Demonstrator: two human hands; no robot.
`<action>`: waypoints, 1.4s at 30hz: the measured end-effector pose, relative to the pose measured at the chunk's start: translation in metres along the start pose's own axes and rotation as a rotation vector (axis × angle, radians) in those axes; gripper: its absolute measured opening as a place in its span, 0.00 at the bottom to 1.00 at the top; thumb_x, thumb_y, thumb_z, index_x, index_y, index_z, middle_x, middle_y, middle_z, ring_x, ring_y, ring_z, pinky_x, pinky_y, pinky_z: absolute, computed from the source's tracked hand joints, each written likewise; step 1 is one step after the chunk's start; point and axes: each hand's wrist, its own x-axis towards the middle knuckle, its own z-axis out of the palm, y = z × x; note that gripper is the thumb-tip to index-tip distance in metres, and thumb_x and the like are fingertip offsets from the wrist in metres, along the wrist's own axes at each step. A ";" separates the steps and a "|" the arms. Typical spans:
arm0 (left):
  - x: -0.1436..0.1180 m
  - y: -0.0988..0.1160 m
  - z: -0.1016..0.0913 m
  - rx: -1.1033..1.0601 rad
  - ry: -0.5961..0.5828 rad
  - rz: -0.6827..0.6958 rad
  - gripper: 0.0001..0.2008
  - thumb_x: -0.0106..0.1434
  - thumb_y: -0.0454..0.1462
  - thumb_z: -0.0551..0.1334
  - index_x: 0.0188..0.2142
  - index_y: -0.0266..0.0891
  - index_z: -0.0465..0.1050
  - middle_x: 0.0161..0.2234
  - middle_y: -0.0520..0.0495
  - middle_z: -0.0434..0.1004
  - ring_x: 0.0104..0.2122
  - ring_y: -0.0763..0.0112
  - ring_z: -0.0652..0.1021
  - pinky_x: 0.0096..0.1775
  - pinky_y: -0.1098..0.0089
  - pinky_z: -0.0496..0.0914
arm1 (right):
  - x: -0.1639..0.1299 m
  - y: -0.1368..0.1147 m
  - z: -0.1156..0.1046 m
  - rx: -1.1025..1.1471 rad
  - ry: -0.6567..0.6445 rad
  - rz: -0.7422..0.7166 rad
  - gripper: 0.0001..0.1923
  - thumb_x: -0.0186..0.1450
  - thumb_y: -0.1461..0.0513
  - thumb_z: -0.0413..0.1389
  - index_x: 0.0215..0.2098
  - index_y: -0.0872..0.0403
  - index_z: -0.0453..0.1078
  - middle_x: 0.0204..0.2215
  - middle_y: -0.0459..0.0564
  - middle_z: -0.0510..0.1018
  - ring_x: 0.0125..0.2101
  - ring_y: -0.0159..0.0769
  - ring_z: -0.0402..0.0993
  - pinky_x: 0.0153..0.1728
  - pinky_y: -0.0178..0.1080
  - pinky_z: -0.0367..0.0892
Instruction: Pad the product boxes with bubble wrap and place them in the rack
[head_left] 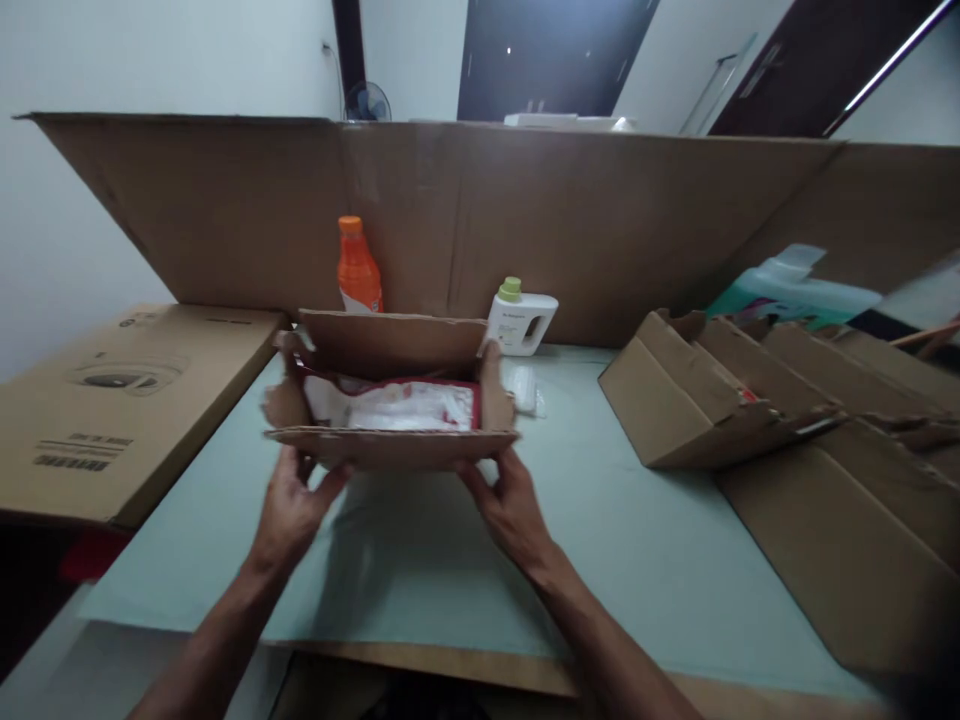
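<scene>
An open cardboard box (420, 448) is held above the pale green table cover, between my two hands. My left hand (296, 505) grips its near left corner, thumb on the front side. At the near right corner my right hand (510, 505) grips it the same way. Inside the box lies a white package with red edges (412, 405); what it contains cannot be made out. The fingertips under the box are partly hidden.
An orange bottle (358, 270) and a white jug with a green cap (523, 320) stand behind the box. A clear plastic piece (525, 390) lies nearby. Several open cardboard boxes (675, 400) and a teal bottle (795, 290) are at right. A large flat carton (135, 400) lies left.
</scene>
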 end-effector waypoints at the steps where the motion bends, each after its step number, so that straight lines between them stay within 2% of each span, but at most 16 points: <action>1: -0.002 -0.001 0.011 -0.009 -0.072 0.004 0.33 0.52 0.46 0.71 0.54 0.40 0.64 0.56 0.38 0.73 0.58 0.51 0.74 0.60 0.54 0.67 | -0.005 0.003 -0.010 -0.028 0.032 0.039 0.20 0.68 0.52 0.55 0.52 0.56 0.70 0.47 0.58 0.80 0.47 0.47 0.77 0.48 0.46 0.73; 3: -0.013 -0.010 0.033 -0.013 -0.202 0.004 0.31 0.55 0.44 0.69 0.56 0.39 0.64 0.57 0.38 0.73 0.59 0.53 0.72 0.61 0.54 0.65 | -0.027 0.011 -0.035 -0.104 0.092 0.120 0.20 0.67 0.51 0.56 0.50 0.55 0.71 0.45 0.57 0.81 0.45 0.48 0.77 0.47 0.47 0.73; 7: -0.046 -0.031 0.071 0.000 -0.378 -0.009 0.28 0.58 0.43 0.65 0.57 0.38 0.65 0.56 0.38 0.73 0.58 0.53 0.73 0.60 0.55 0.66 | -0.095 0.024 -0.079 -0.227 0.178 0.267 0.19 0.65 0.50 0.57 0.47 0.54 0.74 0.43 0.56 0.82 0.44 0.49 0.78 0.46 0.47 0.74; 10: -0.065 -0.043 0.105 0.019 -0.569 0.008 0.26 0.60 0.41 0.64 0.56 0.38 0.67 0.54 0.38 0.75 0.57 0.52 0.73 0.59 0.54 0.67 | -0.143 0.031 -0.109 -0.298 0.289 0.402 0.20 0.63 0.48 0.57 0.44 0.53 0.76 0.41 0.56 0.83 0.42 0.51 0.79 0.44 0.47 0.74; 12: -0.074 -0.048 0.138 -0.002 -0.710 0.037 0.27 0.60 0.40 0.63 0.58 0.37 0.67 0.56 0.38 0.74 0.60 0.51 0.71 0.61 0.52 0.65 | -0.171 0.037 -0.132 -0.356 0.403 0.495 0.21 0.61 0.46 0.57 0.40 0.53 0.76 0.37 0.56 0.84 0.39 0.52 0.79 0.41 0.46 0.75; 14: -0.080 -0.049 0.180 -0.044 -0.817 0.083 0.31 0.60 0.38 0.63 0.62 0.37 0.64 0.60 0.38 0.71 0.63 0.51 0.68 0.64 0.51 0.61 | -0.197 0.044 -0.155 -0.399 0.535 0.600 0.23 0.58 0.43 0.58 0.38 0.53 0.74 0.35 0.56 0.83 0.38 0.52 0.79 0.36 0.45 0.75; 17: -0.084 -0.044 0.247 -0.104 -0.959 0.170 0.36 0.59 0.37 0.62 0.67 0.38 0.59 0.66 0.40 0.64 0.66 0.53 0.63 0.67 0.52 0.56 | -0.229 0.055 -0.178 -0.410 0.710 0.681 0.27 0.58 0.43 0.59 0.43 0.54 0.72 0.40 0.57 0.82 0.42 0.51 0.78 0.39 0.44 0.74; 20: -0.091 -0.038 0.305 -0.106 -1.019 0.191 0.38 0.58 0.36 0.63 0.67 0.38 0.58 0.68 0.41 0.61 0.67 0.53 0.62 0.68 0.52 0.54 | -0.248 0.063 -0.182 -0.353 0.792 0.658 0.31 0.60 0.45 0.59 0.55 0.53 0.68 0.46 0.57 0.79 0.46 0.49 0.76 0.47 0.46 0.71; 22: -0.102 -0.038 0.330 -0.078 -0.981 0.165 0.40 0.58 0.36 0.63 0.69 0.36 0.54 0.70 0.39 0.56 0.69 0.50 0.57 0.69 0.50 0.49 | -0.255 0.068 -0.176 -0.305 0.813 0.648 0.36 0.61 0.45 0.59 0.62 0.52 0.61 0.53 0.59 0.75 0.48 0.49 0.75 0.49 0.48 0.70; 25: -0.129 -0.045 0.345 -0.034 -0.953 0.130 0.43 0.60 0.38 0.62 0.71 0.32 0.46 0.73 0.33 0.45 0.72 0.48 0.48 0.70 0.49 0.43 | -0.259 0.076 -0.163 -0.282 0.821 0.648 0.41 0.63 0.46 0.58 0.69 0.50 0.53 0.61 0.61 0.67 0.48 0.50 0.75 0.49 0.51 0.71; 29: -0.160 -0.059 0.344 0.006 -1.023 0.113 0.45 0.60 0.35 0.61 0.72 0.30 0.40 0.74 0.33 0.36 0.73 0.52 0.42 0.71 0.51 0.41 | -0.263 0.091 -0.153 -0.323 0.837 0.594 0.41 0.65 0.48 0.56 0.71 0.49 0.49 0.65 0.63 0.62 0.48 0.51 0.75 0.49 0.55 0.70; 32: -0.169 -0.066 0.346 0.009 -1.098 0.140 0.46 0.56 0.32 0.61 0.72 0.32 0.43 0.74 0.36 0.39 0.72 0.54 0.45 0.71 0.52 0.42 | -0.265 0.102 -0.153 -0.379 0.806 0.493 0.39 0.67 0.51 0.56 0.72 0.47 0.49 0.69 0.64 0.56 0.49 0.51 0.75 0.50 0.57 0.71; 35: -0.168 -0.069 0.353 0.021 -1.144 0.175 0.46 0.55 0.31 0.60 0.72 0.32 0.44 0.73 0.37 0.42 0.72 0.55 0.47 0.71 0.53 0.43 | -0.261 0.110 -0.154 -0.407 0.752 0.399 0.36 0.69 0.54 0.55 0.72 0.44 0.49 0.71 0.61 0.51 0.55 0.52 0.73 0.52 0.57 0.71; 42: -0.164 -0.080 0.358 0.093 -1.220 0.251 0.46 0.55 0.31 0.60 0.72 0.31 0.44 0.73 0.35 0.45 0.72 0.52 0.49 0.70 0.51 0.45 | -0.245 0.127 -0.165 -0.443 0.755 0.332 0.34 0.70 0.56 0.54 0.72 0.46 0.51 0.72 0.62 0.50 0.62 0.55 0.66 0.56 0.60 0.68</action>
